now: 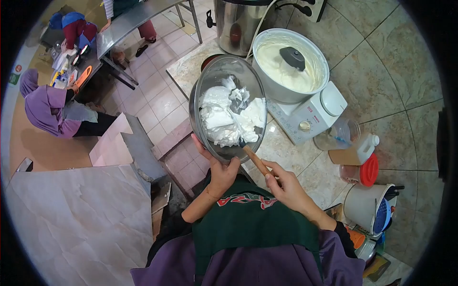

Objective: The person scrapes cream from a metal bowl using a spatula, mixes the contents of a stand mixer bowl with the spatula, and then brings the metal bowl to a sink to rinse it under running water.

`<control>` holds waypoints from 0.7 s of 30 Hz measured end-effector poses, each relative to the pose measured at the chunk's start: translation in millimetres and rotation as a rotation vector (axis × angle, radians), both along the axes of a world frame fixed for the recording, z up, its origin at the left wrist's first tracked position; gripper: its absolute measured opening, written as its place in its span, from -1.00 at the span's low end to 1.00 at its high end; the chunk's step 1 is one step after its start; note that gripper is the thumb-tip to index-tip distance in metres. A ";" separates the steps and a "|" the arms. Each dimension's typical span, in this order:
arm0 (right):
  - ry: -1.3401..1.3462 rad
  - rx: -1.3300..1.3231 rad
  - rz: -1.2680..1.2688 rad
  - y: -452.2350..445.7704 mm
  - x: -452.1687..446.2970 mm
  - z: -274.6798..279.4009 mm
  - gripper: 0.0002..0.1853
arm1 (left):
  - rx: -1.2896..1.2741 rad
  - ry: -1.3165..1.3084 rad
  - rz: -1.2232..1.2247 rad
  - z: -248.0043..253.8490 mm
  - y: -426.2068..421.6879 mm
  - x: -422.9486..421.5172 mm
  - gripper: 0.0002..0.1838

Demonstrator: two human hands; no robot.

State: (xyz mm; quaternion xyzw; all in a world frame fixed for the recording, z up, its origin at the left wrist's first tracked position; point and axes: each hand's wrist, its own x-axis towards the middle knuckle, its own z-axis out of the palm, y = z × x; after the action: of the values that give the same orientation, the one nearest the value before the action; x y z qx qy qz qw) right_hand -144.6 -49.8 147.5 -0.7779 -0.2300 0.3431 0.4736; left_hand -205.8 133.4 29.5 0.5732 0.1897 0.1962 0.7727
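Note:
My left hand (220, 174) grips the near rim of a metal mixing bowl (210, 76), with the thumb at the rim and the fingers along the outer side. The bowl is tilted towards me. Thick white cream (222, 114) lies in it in soft mounds, and smears coat the wall. In my right hand (288, 187) is a spatula (256, 160), held by its wooden handle. The spatula's dark head dips into the cream at the near edge; most of it is hidden. Just right of the bowl stands a mixer (305, 121) whose white bowl (324, 71) holds pale cream batter.
A large steel pot (241, 26) stands behind on the tiled counter. Along the wall at right are a clear tub (338, 133), a jug (355, 150), a red-lidded jar (369, 170) and a utensil bucket (360, 205). Co-workers (50, 105) are at a metal table, far left.

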 end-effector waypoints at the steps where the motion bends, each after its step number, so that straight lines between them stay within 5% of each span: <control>1: -0.003 0.000 -0.002 0.1 0.1 -3.8 -0.62 | 0.051 -0.046 0.038 8.4 -1.6 2.7 0.10; 12: 0.538 0.121 -0.071 10.3 0.1 -10.1 -0.57 | 0.067 -0.016 0.057 4.4 -3.2 -7.8 -0.42; 16: 0.492 0.187 -0.110 18.2 -7.0 -21.5 -0.58 | -0.017 0.052 0.001 15.3 -7.0 -14.8 -0.42; 21: 0.043 0.132 -0.102 19.0 -9.3 -29.7 -0.61 | -0.045 0.005 0.041 13.4 -8.7 -17.0 -0.40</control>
State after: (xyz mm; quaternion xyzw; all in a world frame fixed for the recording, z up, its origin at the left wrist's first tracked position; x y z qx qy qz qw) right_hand -153.9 -30.8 117.8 -0.7482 -0.2020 0.3190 0.5456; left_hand -222.8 124.7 42.9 0.5520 0.2077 0.2062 0.7808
